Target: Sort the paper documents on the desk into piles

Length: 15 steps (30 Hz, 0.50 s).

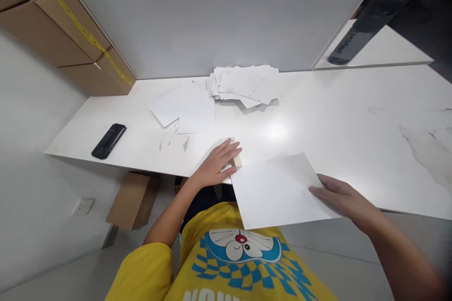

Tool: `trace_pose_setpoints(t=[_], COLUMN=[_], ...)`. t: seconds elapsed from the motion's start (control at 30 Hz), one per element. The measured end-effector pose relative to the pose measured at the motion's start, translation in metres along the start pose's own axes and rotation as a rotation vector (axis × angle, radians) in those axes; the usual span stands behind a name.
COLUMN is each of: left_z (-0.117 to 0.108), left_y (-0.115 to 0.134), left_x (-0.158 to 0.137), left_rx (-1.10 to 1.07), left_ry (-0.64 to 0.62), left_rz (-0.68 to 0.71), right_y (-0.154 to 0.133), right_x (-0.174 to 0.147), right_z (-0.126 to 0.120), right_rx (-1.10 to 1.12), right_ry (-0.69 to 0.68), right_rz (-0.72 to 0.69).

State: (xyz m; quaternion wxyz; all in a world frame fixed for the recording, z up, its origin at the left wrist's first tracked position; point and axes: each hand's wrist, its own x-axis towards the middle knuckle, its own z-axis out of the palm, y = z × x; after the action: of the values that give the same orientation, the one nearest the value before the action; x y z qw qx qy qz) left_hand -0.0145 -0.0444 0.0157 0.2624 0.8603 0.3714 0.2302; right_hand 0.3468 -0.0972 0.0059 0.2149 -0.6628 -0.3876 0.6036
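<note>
My right hand (337,195) pinches the right side of a plain white sheet of paper (275,193), thumb on top. The sheet hangs partly past the table's front edge, over my lap. At the sheet's left corner, my left hand (221,162) lies with its fingers stretched and spread across a small pale block (237,159), which looks like wood. The fingers hide part of this block, and the left thumb is close to the sheet's edge.
A messy stack of white papers (247,84) stands against the grey panel. Loose sheets (187,108) lie left of it. A black case-like object (108,141) is at the far left. Cardboard boxes (81,47) are piled at the left; a bottle (360,33) shows upper right.
</note>
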Motion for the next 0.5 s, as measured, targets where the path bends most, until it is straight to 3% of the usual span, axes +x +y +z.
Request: trace_pose_setpoints(t=[0.13,0.27,0.5], left_z=[0.003,0.011,0.054], left_y=[0.000,-0.001,0.012], left_x=[0.000,0.001,-0.006], left_rx=[0.191,0.297,0.501], left_ry=[-0.068,-0.021,0.070], left_rz=[0.037,0.066,-0.065], right_y=[0.006,0.010,0.008], right_x=[0.004,0.006,0.005], right_z=[-0.002,-0.003,0.000], right_rx=[0.043,0.051,0.056], right_ry=[0.061,0.105,0.119], right_rz=[-0.008,-0.036,-0.033])
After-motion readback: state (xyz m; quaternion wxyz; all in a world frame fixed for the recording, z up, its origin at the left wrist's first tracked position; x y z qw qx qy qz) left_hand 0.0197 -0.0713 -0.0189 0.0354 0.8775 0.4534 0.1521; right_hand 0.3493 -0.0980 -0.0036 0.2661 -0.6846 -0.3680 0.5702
